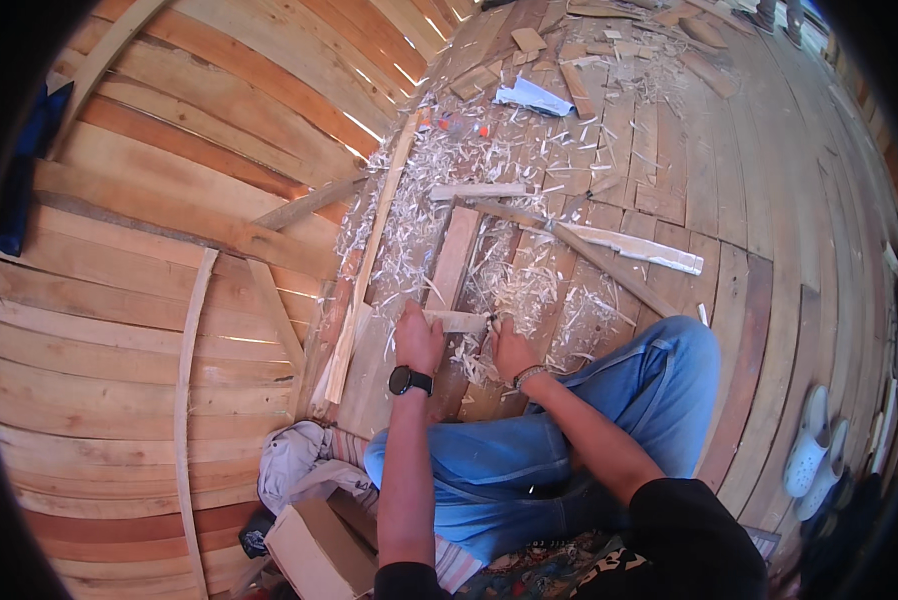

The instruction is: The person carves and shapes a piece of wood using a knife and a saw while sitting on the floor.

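Observation:
My left hand (pixel 419 338), with a black watch on its wrist, is closed on the left end of a short pale wood piece (pixel 456 321). The piece lies crosswise at the near end of a reddish-brown board (pixel 453 258). At its right end is my right hand (pixel 511 348), a bracelet at the wrist. Its fingers are closed around something small and dark, too little of which shows to name. Curled wood shavings (pixel 514 280) lie around both hands.
A long pale strip (pixel 374 255) runs along the left. Beyond the board lie a short wood bar (pixel 481 190), a long stick (pixel 609 265) and a white-edged wood strip (pixel 649 250). A cardboard box (pixel 319 550) sits near my left arm; pale clogs (pixel 809 450) stand far right.

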Demonstrator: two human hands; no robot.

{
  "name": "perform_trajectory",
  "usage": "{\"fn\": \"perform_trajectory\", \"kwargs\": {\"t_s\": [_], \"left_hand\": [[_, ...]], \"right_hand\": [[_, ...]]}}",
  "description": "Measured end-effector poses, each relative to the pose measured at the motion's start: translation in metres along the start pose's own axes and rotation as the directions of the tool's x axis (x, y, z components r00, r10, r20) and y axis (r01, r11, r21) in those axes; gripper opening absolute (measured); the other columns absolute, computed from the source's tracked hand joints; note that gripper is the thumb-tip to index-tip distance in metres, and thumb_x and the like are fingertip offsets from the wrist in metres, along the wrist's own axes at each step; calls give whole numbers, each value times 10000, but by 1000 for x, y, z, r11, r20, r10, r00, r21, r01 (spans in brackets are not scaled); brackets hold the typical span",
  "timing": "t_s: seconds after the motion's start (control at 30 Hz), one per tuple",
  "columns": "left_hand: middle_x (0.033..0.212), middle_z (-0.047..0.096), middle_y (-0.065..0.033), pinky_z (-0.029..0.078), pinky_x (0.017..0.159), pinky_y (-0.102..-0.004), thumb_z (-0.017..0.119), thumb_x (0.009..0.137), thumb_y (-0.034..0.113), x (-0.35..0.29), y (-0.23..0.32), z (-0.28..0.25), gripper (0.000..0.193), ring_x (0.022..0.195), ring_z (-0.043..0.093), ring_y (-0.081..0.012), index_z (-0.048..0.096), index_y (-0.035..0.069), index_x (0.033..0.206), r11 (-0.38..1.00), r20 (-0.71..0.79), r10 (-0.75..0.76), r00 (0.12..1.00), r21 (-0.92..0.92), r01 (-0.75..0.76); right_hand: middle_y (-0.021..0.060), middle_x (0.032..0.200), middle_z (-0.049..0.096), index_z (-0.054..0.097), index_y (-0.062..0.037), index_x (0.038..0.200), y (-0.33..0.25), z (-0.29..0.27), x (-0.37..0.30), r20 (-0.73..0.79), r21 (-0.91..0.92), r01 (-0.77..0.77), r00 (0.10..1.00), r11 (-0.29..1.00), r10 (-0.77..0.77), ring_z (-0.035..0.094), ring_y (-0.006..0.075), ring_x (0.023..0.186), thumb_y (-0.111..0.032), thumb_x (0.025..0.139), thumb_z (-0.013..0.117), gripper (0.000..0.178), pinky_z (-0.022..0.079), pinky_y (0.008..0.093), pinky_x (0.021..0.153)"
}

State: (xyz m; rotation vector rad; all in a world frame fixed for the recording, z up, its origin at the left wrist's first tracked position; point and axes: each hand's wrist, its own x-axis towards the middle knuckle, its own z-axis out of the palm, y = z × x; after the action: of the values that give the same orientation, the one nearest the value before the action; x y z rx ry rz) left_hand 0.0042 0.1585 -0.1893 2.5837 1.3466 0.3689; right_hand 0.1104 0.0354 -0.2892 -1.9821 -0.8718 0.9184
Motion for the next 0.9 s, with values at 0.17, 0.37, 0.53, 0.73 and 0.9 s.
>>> {"fn": "perform_trajectory", "kwargs": {"t_s": [0.17,0.37,0.53,0.73,0.9], "left_hand": [[875,629,-308,497,744,-506,715,769,89,6,15,0,347,861,615,-475,488,-49,993,1000,32,11,999,-18,-11],[930,617,-323,498,801,-500,693,771,53,-2,8,-10,335,907,615,-462,471,-72,990,997,71,-63,996,-33,65],[895,633,-305,500,773,-505,719,763,92,7,7,-4,362,886,618,-467,485,-56,995,999,47,0,999,-41,1],[960,618,-316,506,815,-498,667,777,52,4,12,-12,322,920,616,-455,480,-75,1005,997,76,-31,997,-63,36],[936,616,-318,503,797,-500,693,758,61,10,8,-3,346,911,608,-468,473,-71,991,995,39,6,999,-104,-2]], "right_hand": [[325,792,627,405,43,1071,72,56,20,-64,-111,124,989,986,-132,624,493,753,-263,962,450,327,501,567,688],[321,857,639,443,55,1063,-1,-1,-5,10,-63,40,999,997,-39,637,475,830,-257,955,437,331,506,546,749],[335,844,631,449,46,1048,87,67,29,-7,-132,81,997,988,-82,625,497,809,-277,963,428,335,498,559,735],[348,946,626,485,70,1065,-8,-4,-1,30,-91,-32,999,995,35,618,478,931,-313,960,419,402,487,536,833],[350,873,627,478,62,1109,70,45,30,124,-270,27,992,962,7,613,510,874,-289,961,454,382,493,559,790]]}}
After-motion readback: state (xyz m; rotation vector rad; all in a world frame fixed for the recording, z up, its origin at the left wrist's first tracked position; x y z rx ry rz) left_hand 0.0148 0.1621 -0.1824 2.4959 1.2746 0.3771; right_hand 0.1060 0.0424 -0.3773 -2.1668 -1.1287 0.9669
